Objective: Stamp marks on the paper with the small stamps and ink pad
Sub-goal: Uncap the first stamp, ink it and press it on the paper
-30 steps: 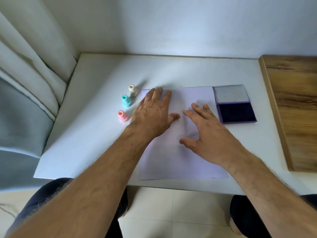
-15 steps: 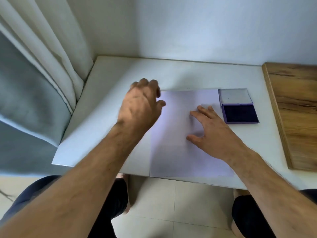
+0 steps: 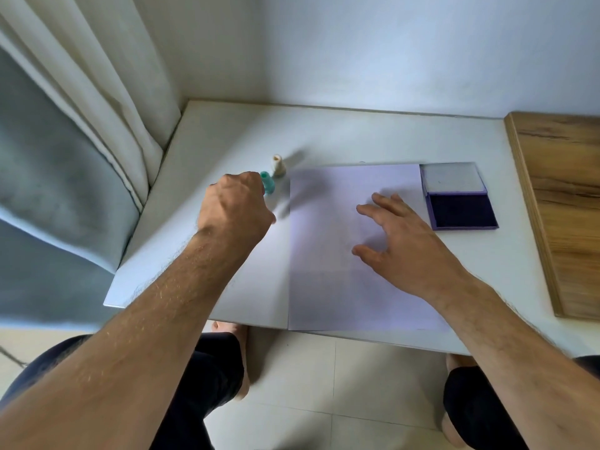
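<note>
Head view: left hand (image 3: 235,207) is curled beside the teal stamp (image 3: 268,184); its grip cannot be confirmed. Right hand (image 3: 402,245), fingers spread, pins the blank paper (image 3: 328,254). Ink pad (image 3: 461,207) lies open alongside. Risk: knocking over the adjacent cream stamp (image 3: 278,165).

Open paper (image 3: 328,241); stamps (image 3: 278,166) left-side obstacles

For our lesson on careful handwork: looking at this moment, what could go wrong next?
The left hand closes among crowded stamps; it may topple the cream stamp beside the teal stamp. The paper overhangs the table edge, pinned only by the right hand, so it might slide.
</note>
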